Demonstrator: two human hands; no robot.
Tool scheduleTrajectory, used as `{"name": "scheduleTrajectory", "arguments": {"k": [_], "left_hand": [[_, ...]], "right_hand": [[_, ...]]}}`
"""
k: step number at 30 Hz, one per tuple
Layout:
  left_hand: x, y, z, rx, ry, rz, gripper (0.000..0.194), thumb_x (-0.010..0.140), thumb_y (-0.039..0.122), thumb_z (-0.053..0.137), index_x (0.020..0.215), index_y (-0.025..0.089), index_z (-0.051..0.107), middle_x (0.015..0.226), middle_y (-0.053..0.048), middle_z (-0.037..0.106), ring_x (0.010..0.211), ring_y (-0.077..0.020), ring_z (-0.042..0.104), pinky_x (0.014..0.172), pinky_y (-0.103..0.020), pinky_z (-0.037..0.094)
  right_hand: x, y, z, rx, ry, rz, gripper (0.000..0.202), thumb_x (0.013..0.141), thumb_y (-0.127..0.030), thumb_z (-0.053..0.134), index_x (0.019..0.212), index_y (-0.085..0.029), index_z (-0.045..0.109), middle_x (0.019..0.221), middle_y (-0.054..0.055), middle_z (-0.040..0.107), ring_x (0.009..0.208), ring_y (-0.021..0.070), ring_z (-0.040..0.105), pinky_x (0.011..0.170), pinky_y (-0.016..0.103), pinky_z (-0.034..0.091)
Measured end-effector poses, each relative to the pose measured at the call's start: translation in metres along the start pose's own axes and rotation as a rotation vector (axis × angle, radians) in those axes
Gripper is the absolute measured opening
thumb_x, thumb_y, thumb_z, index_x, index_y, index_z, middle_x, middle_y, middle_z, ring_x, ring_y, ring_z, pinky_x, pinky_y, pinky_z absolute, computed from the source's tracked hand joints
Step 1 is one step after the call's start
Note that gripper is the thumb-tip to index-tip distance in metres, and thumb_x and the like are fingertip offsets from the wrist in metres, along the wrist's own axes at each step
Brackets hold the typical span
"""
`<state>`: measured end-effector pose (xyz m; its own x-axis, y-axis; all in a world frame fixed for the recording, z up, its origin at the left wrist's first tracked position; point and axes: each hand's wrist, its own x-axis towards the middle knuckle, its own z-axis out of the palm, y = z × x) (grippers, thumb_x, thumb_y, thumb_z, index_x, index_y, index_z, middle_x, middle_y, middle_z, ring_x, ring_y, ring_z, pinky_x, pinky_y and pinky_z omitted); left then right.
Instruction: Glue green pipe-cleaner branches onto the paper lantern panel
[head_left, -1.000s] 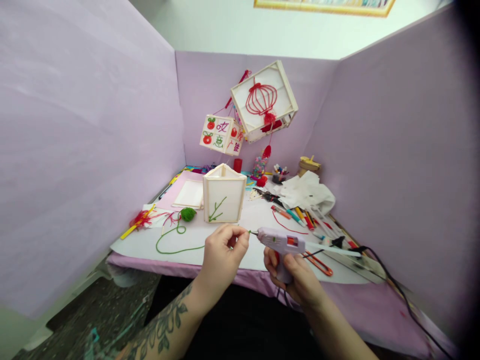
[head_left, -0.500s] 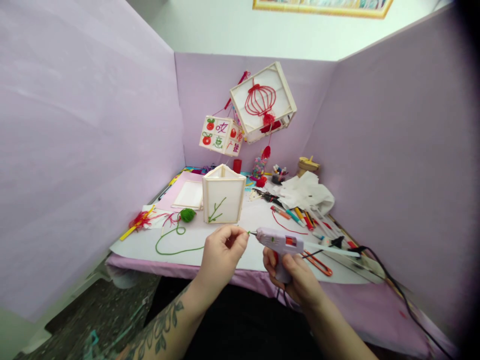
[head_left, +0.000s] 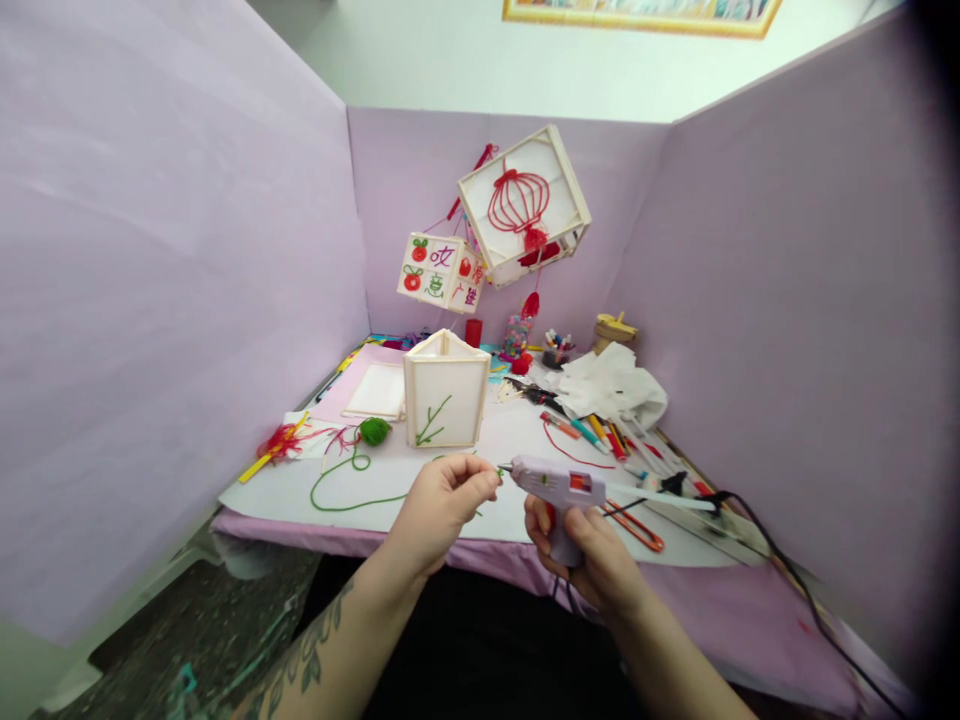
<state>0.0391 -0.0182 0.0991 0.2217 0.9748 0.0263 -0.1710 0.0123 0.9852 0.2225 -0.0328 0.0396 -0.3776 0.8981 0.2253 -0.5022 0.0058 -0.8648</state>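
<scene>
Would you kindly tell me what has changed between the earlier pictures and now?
The left hand has turned slightly, still pinching green yarn in front of the glue gun, and a short green piece now shows beneath it. Nothing was visibly taken up or let go. The right hand keeps its grip; the triangular lantern and green yarn ball stay put.

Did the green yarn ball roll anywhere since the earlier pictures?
No. The green yarn ball sits in the same spot, just left of the standing three-sided lantern.
</scene>
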Motion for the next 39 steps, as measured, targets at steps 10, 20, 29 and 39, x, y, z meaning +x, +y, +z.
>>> {"name": "scheduleTrajectory", "arguments": {"k": [10,20,29,39], "left_hand": [[0.007,0.001,-0.003,0.072,0.076,0.053,0.025,0.072,0.037,0.068,0.068,0.013,0.063,0.06,0.003,0.053,0.049,-0.0053,0.031,0.047,-0.02,0.021],[0.011,0.011,-0.031,0.025,0.238,0.083,0.025,0.068,0.036,0.072,0.072,0.013,0.062,0.061,0.003,0.053,0.049,-0.0044,0.032,0.046,-0.019,0.019],[0.011,-0.005,-0.026,0.047,0.15,0.045,0.026,0.071,0.037,0.07,0.072,0.013,0.062,0.063,0.002,0.053,0.048,-0.0041,0.03,0.046,-0.02,0.018],[-0.003,-0.011,-0.003,-0.141,-0.069,-0.091,0.027,0.07,0.036,0.073,0.072,0.013,0.058,0.061,0.004,0.05,0.047,-0.0036,0.026,0.046,-0.021,0.015]], "right_hand": [[-0.002,-0.001,0.0,-0.046,-0.001,0.032,0.047,0.079,-0.061,0.062,0.075,-0.014,0.059,0.064,0.0,0.046,0.047,0.0066,0.033,0.038,0.018,0.023],[0.014,0.005,-0.05,-1.158,0.475,-0.124,0.035,0.085,-0.044,0.053,0.105,-0.016,0.061,0.093,0.011,0.065,0.079,0.0238,0.061,0.072,0.036,0.05],[0.046,0.016,-0.074,-1.923,0.257,0.154,0.049,0.092,-0.021,0.046,0.138,-0.006,0.045,0.114,0.02,0.059,0.112,0.0331,0.05,0.095,0.042,0.04],[0.021,-0.011,-0.01,-1.072,0.316,-0.386,0.017,0.089,-0.029,0.059,0.1,-0.023,0.069,0.091,0.006,0.055,0.084,0.0194,0.054,0.077,0.033,0.046]]}}
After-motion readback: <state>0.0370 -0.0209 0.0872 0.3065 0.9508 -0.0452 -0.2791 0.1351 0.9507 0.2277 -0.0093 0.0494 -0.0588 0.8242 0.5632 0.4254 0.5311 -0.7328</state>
